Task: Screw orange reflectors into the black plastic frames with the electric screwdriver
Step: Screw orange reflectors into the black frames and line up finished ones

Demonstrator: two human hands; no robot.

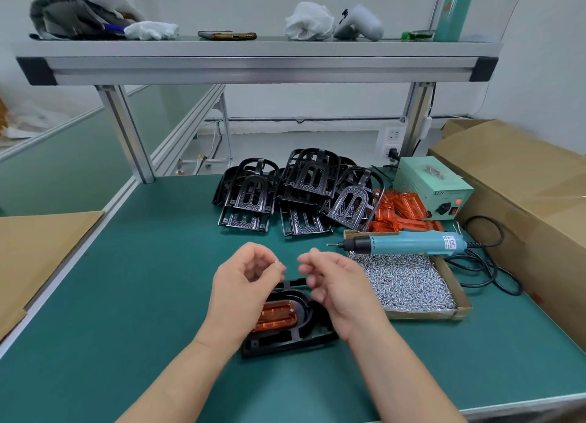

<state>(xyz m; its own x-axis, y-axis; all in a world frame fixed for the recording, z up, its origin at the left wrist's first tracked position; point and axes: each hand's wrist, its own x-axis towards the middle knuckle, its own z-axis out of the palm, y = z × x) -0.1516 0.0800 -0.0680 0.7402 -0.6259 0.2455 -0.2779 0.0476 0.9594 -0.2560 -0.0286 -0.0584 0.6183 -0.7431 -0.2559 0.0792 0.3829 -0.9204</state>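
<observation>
So both hands are up over the green table mat (142,280), close together but not touching. The left hand (244,283) has its thumb and fingertips pinched on what looks like a tiny silver screw (276,261); it's just a little glint, so it's hard to be sure. The right hand (336,283) has its fingers curled toward the left one, and I honestly can't tell if there's anything in it.

Right under the hands lies a black plastic frame (285,343), flat on the mat, with a ribbed orange reflector (279,316) seated in its middle.

The teal electric screwdriver (409,243) lies across the far edge of a shallow cardboard tray (459,308) full of silver screws (409,283), tip pointing left, no hand on it. Behind that there's a heap of loose orange reflectors (399,210), a pile of black frames (301,187) and a pale green power box (428,181).
</observation>
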